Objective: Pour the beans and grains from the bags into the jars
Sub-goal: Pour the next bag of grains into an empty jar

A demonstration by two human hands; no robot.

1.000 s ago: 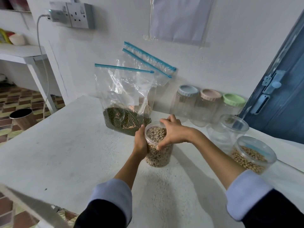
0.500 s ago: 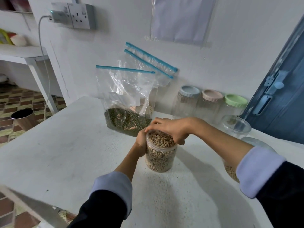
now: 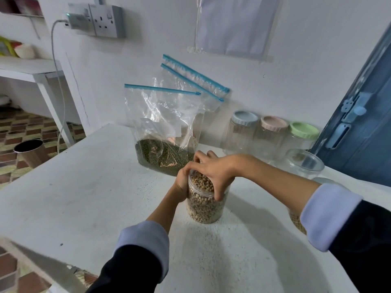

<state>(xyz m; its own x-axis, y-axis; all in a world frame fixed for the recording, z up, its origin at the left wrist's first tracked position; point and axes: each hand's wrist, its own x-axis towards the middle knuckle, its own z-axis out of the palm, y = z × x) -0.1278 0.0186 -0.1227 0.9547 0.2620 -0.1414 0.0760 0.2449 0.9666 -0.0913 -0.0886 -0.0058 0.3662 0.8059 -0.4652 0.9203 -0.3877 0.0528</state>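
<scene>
The jar [image 3: 206, 205] stands at table centre, full of beans, so likely heavy, its clear plastic stiff and slick. The left hand [image 3: 182, 183] grips its wall at nine o'clock; the right hand [image 3: 213, 172] curls over the lid. The green-bean bag [image 3: 163, 132] waits at twelve o'clock.

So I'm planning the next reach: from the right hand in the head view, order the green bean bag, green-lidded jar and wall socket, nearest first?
From the right hand:
1. Green bean bag, just behind it, to the left.
2. Green-lidded jar, back right by the wall.
3. Wall socket, high on the wall, far left.
</scene>
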